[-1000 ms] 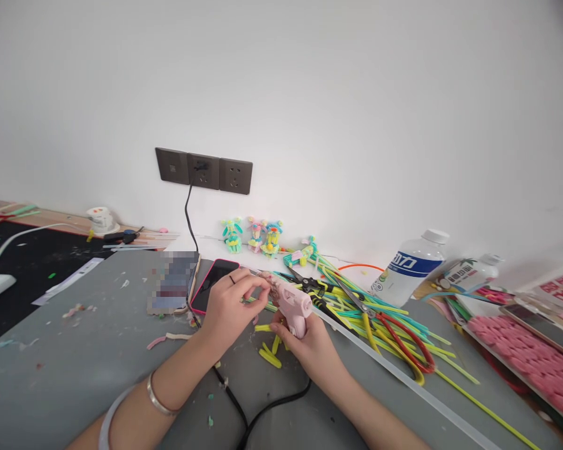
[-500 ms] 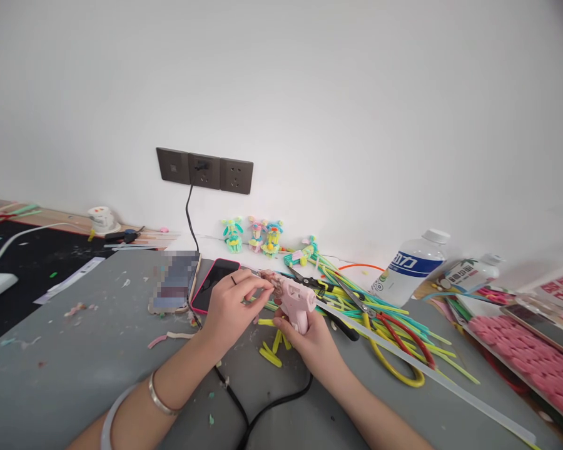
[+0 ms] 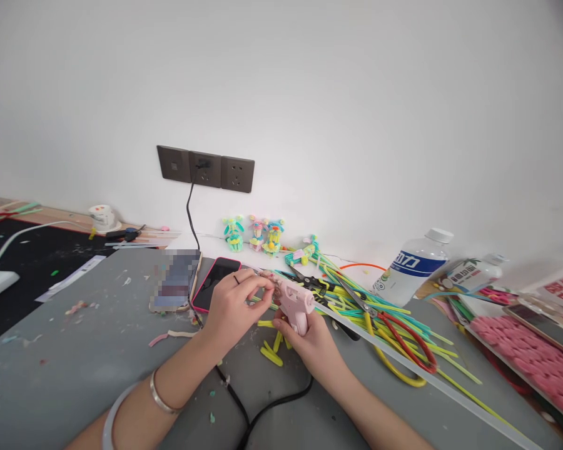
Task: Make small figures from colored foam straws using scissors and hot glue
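My right hand is wrapped round the handle of a pale pink hot glue gun, its nozzle end pointing left and away from me. A long translucent glue stick runs out of its back toward the lower right. Thumb and forefinger of my left hand are pinched together close by the nozzle; whatever lies between them is too small to make out. Several short yellow pipe cleaner pieces lie on the grey mat below the gun.
Scissors with red and yellow handles rest on a pile of green and yellow pipe cleaners. A bottle stands behind. Small pipe cleaner figures line the wall. A pink-edged phone and black cord lie near my hands.
The glue gun and its stick have shifted slightly, a little to the right overall. My left hand stays pinched near the nozzle.
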The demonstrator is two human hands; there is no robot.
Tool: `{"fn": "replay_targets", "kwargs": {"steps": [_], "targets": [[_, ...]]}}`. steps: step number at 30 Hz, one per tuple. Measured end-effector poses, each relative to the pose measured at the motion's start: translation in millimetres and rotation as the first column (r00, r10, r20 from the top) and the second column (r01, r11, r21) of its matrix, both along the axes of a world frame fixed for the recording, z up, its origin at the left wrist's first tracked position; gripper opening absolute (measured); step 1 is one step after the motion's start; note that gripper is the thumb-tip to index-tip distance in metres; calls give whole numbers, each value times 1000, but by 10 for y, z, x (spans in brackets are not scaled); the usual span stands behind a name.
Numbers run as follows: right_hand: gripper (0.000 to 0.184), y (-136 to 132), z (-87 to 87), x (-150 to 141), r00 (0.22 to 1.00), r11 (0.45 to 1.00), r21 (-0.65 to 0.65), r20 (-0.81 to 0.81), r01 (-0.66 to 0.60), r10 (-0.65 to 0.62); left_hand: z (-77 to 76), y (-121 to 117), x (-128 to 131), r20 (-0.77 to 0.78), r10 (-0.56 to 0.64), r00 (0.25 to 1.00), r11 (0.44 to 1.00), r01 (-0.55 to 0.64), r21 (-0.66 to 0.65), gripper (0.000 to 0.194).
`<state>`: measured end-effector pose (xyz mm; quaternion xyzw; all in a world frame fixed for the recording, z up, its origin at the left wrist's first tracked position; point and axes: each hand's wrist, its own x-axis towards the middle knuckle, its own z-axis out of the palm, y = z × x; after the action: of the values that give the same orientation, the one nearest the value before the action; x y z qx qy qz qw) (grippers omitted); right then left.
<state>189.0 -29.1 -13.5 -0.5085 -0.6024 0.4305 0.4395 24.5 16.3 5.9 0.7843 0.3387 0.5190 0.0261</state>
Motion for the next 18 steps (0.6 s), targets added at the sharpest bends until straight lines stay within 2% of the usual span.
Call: {"fn": "replay_targets", "kwargs": {"steps": [12, 18], "targets": [[39, 3, 51, -1, 1000, 999, -31, 0, 24, -24, 4, 14, 1, 79, 8, 997, 994, 1, -113, 14], [41, 25, 9, 19, 998, 998, -49, -34, 43, -45, 32, 44, -49, 130, 9, 991, 989, 10, -146, 13]]}}
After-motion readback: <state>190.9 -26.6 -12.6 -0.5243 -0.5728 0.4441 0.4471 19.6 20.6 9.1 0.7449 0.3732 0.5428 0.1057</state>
